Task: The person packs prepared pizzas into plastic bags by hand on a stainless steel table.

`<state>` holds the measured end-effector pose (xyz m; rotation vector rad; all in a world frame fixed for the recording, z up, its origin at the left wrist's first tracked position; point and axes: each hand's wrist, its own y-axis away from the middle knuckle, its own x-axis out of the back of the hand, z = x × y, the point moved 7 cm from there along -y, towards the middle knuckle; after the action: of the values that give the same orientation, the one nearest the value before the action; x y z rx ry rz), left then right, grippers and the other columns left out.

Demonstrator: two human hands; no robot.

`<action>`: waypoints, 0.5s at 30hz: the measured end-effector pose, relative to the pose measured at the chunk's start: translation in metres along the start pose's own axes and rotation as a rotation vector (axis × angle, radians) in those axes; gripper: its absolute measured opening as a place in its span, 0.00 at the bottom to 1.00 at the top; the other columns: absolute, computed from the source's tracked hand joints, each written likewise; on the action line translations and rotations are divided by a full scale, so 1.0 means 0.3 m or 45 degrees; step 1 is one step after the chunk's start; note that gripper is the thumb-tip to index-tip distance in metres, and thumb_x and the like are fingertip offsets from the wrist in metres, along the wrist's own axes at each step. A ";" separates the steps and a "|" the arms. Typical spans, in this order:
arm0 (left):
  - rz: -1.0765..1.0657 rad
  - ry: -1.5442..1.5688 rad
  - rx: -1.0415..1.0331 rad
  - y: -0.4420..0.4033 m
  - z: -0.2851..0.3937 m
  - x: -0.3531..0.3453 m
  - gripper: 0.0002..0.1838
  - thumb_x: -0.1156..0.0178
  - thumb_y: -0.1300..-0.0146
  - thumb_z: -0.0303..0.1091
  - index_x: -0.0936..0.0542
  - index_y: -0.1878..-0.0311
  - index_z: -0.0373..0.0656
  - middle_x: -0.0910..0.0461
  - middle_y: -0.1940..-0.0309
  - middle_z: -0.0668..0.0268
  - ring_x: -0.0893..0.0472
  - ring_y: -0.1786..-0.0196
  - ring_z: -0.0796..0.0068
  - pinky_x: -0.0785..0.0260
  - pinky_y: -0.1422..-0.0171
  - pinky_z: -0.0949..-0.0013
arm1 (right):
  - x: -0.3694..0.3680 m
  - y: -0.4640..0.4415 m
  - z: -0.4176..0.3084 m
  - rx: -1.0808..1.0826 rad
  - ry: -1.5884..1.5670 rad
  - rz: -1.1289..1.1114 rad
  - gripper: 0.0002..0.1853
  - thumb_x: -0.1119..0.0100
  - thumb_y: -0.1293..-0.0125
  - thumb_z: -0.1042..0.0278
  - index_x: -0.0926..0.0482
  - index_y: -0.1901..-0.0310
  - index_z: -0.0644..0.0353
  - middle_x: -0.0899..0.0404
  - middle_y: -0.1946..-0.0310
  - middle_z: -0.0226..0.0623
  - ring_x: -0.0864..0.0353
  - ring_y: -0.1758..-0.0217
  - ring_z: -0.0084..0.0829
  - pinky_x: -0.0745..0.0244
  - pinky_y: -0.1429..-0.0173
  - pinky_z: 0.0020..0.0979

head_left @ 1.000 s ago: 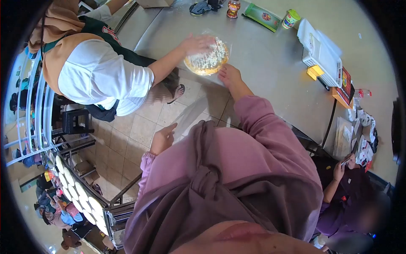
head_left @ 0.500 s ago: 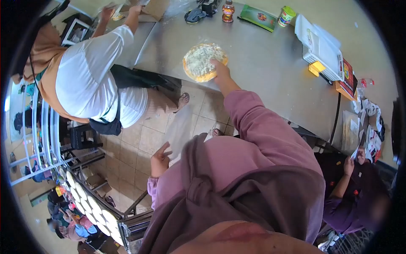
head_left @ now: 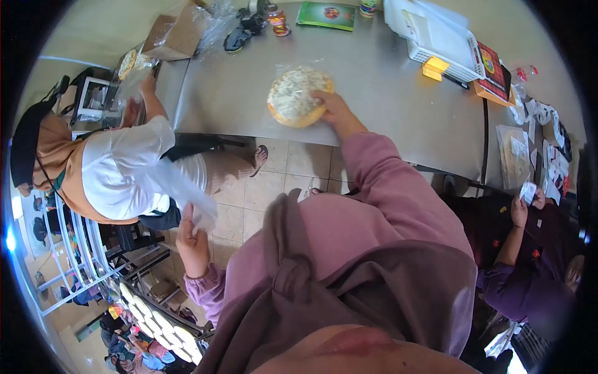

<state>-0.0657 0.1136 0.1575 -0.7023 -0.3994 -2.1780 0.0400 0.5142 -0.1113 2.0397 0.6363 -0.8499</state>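
A round base topped with white shreds, like a pizza [head_left: 294, 92], lies in clear plastic near the front edge of the steel table [head_left: 398, 124]. My right hand [head_left: 331, 111] grips its right edge, fingers on top. Off to the lower left, my left hand [head_left: 192, 244] is raised over the floor, its fingers closed on a thin clear plastic sheet [head_left: 177, 187] that stretches up and left, blurred.
A co-worker in a white shirt [head_left: 124, 171] reaches toward more round bases at upper left, beside a cardboard box [head_left: 177, 31]. Bottle [head_left: 278, 21], green packet [head_left: 326, 16] and white basket [head_left: 445, 59] stand along the back. Another person [head_left: 529, 243] holds something small at right.
My left hand has moved left and swung the plastic sheet up. My right hand has shifted further onto the pizza's edge. The co-worker's hand has left the pizza and gone to the upper left.
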 end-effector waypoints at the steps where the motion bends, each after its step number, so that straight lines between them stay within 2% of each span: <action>1: -0.061 -0.113 -0.099 -0.026 0.048 -0.027 0.32 0.59 0.53 0.12 0.34 0.40 0.32 0.32 0.40 0.53 0.27 0.43 0.62 0.33 0.44 0.70 | 0.057 0.047 -0.057 -0.015 -0.075 -0.004 0.25 0.43 0.45 0.79 0.37 0.45 0.71 0.28 0.52 0.49 0.24 0.50 0.44 0.23 0.50 0.43; 3: -0.153 -0.318 -0.275 -0.076 0.139 -0.092 0.31 0.59 0.55 0.12 0.32 0.41 0.32 0.30 0.43 0.49 0.28 0.41 0.58 0.39 0.39 0.70 | 0.197 0.145 -0.183 0.010 -0.076 0.079 0.24 0.44 0.44 0.79 0.36 0.45 0.70 0.28 0.52 0.49 0.24 0.51 0.45 0.23 0.49 0.44; 5: -0.241 -0.400 -0.359 -0.117 0.268 -0.176 0.32 0.59 0.55 0.12 0.31 0.41 0.33 0.30 0.44 0.48 0.28 0.41 0.57 0.39 0.39 0.69 | 0.321 0.262 -0.301 0.044 -0.087 0.171 0.24 0.44 0.44 0.79 0.36 0.45 0.69 0.28 0.52 0.50 0.24 0.51 0.45 0.23 0.48 0.44; 7: -0.322 -0.532 -0.541 -0.156 0.371 -0.274 0.31 0.58 0.55 0.13 0.30 0.42 0.35 0.29 0.47 0.43 0.28 0.42 0.50 0.38 0.40 0.67 | 0.423 0.394 -0.409 0.141 -0.053 0.258 0.23 0.48 0.37 0.66 0.35 0.43 0.67 0.29 0.47 0.49 0.27 0.45 0.43 0.30 0.41 0.45; 8: -0.352 -0.531 -0.557 -0.181 0.403 -0.316 0.31 0.58 0.55 0.13 0.30 0.42 0.35 0.29 0.47 0.43 0.28 0.42 0.50 0.38 0.40 0.67 | 0.482 0.447 -0.453 0.157 -0.071 0.282 0.23 0.48 0.37 0.66 0.35 0.43 0.67 0.29 0.47 0.49 0.27 0.45 0.43 0.30 0.41 0.45; 10: -0.395 -0.602 -0.584 -0.229 0.472 -0.399 0.30 0.58 0.54 0.13 0.29 0.43 0.36 0.28 0.49 0.42 0.28 0.44 0.47 0.36 0.41 0.64 | 0.494 0.549 -0.555 0.304 -0.373 -0.102 0.27 0.58 0.33 0.52 0.37 0.41 0.66 0.31 0.44 0.49 0.31 0.41 0.44 0.37 0.36 0.46; 12: -0.435 -0.573 -0.598 -0.273 0.574 -0.489 0.30 0.58 0.54 0.13 0.28 0.44 0.37 0.27 0.50 0.43 0.27 0.46 0.45 0.35 0.43 0.62 | 0.542 0.662 -0.595 0.284 -0.458 -0.006 0.28 0.61 0.33 0.50 0.37 0.40 0.65 0.31 0.43 0.48 0.32 0.40 0.44 0.39 0.35 0.46; 13: -0.442 -0.693 -0.738 -0.291 0.633 -0.536 0.30 0.58 0.54 0.12 0.28 0.44 0.38 0.27 0.50 0.43 0.27 0.47 0.46 0.34 0.45 0.61 | 0.567 0.699 -0.606 0.247 -0.528 0.063 0.30 0.64 0.32 0.47 0.37 0.40 0.64 0.32 0.43 0.48 0.33 0.39 0.44 0.42 0.33 0.46; 15: -0.409 -1.048 -0.997 -0.309 0.743 -0.631 0.29 0.57 0.53 0.13 0.28 0.44 0.40 0.27 0.48 0.47 0.25 0.49 0.49 0.31 0.49 0.60 | 0.686 0.696 -0.602 0.300 -0.581 0.054 0.29 0.63 0.32 0.48 0.37 0.39 0.64 0.32 0.43 0.48 0.32 0.40 0.44 0.40 0.35 0.46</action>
<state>0.0415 0.3950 0.2162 -2.1097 -0.0300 -2.2277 0.3769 0.5795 -0.0843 1.9538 0.2463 -1.3623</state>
